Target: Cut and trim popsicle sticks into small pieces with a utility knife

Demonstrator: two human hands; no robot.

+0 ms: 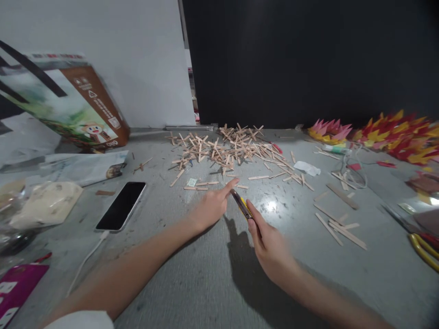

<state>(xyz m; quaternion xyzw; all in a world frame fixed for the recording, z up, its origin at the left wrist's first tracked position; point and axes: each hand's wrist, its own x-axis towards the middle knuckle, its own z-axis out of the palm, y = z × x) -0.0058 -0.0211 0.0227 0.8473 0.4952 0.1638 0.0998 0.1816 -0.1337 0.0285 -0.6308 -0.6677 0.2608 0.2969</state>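
My right hand (272, 249) is closed around a utility knife (241, 204) with a dark body and yellow parts. The knife's front end points up and left, close to the fingers of my left hand (213, 205). On that hand the index finger stretches forward over the table, while the other fingers look curled and partly hidden. Nothing shows in its grasp. Just beyond its fingertip lie loose wooden craft sticks (259, 177). Behind them spreads a heap of crossed craft sticks (219, 148) joined into star-like shapes.
A phone (121, 206) with a white cable lies on the left, below a printed bag (89, 107). More sticks (348, 234) are scattered at right, near yellow-handled scissors (423, 251). Red and yellow paper pieces (398, 137) sit at the back right. A dark panel (308, 59) stands behind.
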